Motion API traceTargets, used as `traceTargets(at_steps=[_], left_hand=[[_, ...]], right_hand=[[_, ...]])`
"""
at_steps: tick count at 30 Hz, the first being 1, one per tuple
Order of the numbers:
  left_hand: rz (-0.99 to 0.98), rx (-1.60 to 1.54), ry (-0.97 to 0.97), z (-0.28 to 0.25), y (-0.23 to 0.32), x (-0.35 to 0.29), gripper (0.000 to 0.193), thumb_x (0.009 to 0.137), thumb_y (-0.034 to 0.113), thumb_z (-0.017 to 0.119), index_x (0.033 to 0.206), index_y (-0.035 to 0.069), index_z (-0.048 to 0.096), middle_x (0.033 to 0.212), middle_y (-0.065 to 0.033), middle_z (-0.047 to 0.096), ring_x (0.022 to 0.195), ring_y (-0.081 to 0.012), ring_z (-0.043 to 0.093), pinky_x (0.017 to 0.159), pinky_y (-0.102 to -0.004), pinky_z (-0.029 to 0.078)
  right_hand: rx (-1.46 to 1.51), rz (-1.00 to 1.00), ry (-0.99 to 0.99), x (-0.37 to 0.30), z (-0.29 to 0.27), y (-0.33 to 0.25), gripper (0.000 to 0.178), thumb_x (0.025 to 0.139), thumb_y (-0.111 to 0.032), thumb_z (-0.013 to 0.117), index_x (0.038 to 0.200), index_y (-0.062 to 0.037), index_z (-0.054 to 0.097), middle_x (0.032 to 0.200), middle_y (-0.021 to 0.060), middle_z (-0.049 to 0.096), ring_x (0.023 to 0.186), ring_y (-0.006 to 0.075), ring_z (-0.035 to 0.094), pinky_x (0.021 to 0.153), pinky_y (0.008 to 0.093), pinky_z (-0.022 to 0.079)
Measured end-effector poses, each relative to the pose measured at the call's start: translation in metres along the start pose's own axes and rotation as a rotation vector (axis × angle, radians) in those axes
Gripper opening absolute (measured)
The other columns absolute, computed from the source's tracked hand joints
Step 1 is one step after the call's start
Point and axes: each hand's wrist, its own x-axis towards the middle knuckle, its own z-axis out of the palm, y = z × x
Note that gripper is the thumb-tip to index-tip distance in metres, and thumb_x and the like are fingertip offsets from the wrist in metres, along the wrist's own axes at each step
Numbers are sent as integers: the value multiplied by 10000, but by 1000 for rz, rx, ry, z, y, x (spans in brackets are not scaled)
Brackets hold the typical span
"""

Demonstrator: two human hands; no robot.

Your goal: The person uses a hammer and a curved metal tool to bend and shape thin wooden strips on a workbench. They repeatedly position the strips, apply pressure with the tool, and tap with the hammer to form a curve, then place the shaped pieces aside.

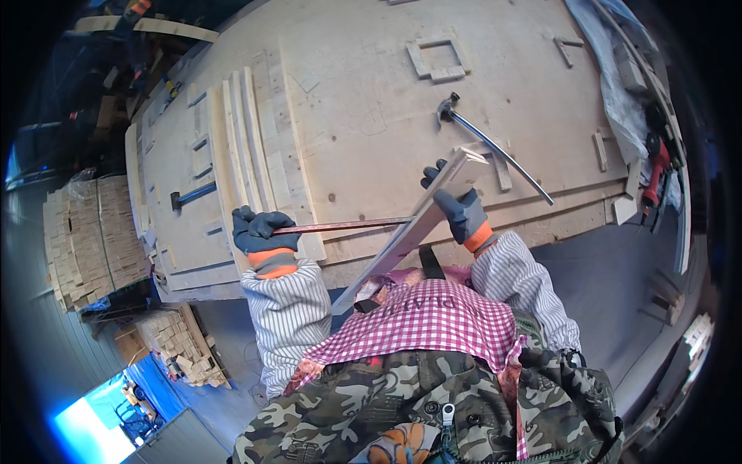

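Note:
My left hand [265, 229], in a dark glove with an orange and grey cuff, is closed round one end of a thin reddish-brown bar [340, 226]. The bar runs level to the right, and its far end meets or passes behind a wooden board; what kind of bar it is I cannot make out. Gloved alike, my right hand [461, 210] grips that pale wooden board [421, 222], fingers on both sides. The board is tilted, its upper end over the worktable [371, 155] and its lower end near my apron. Beyond my right hand lies a claw hammer [495, 145] with a shiny handle.
Long wooden strips [251, 139] lie left of centre, with a blue-handled hammer [193, 196] farther left. A small wooden frame [437, 59] sits at the far side. A red power tool [657, 166] rests by the right edge. Stacked timber [93, 236] stands at the left.

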Motion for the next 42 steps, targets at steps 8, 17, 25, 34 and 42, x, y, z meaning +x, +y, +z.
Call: traceTargets(at_steps=[8,17,25,34,42], left_hand=[[63,15,-183,-7,16,-32,282,856,338,570,650,154,513,429,52,269,358,-67,253,438,-226,382],[382,514,-842,22,-75,-111,439,891,447,480,808,17,513,669,-55,556,543,-115,503,544,-261,436],[356,259,-951,47,-26,-78,357,887,421,489,867,65,512,539,-13,429,380,-89,342,387,-226,316],[786,602,-787,26,87,-66,272,940,263,403,739,98,482,481,10,361,412,-84,300,492,-242,303],[-158,1784,-589,-13,1,-55,602,729,346,705,1191,14,509,924,-109,644,727,-171,617,644,-274,505]], right_hand=[[-24,166,131,3,37,-28,524,756,-114,639,1221,18,437,1058,148,575,920,243,595,799,354,484],[-352,32,382,21,55,4,848,629,-198,797,1294,35,325,1156,154,497,1025,235,500,865,337,426],[-250,134,753,28,-59,41,414,658,-71,764,994,-60,521,801,75,569,619,218,558,515,379,477],[-63,110,28,35,24,-16,517,685,-79,733,1144,-17,503,994,93,605,895,183,591,808,319,485],[-187,177,-623,78,96,-84,728,631,-132,749,1257,13,407,1099,145,574,1071,260,538,948,391,420]])
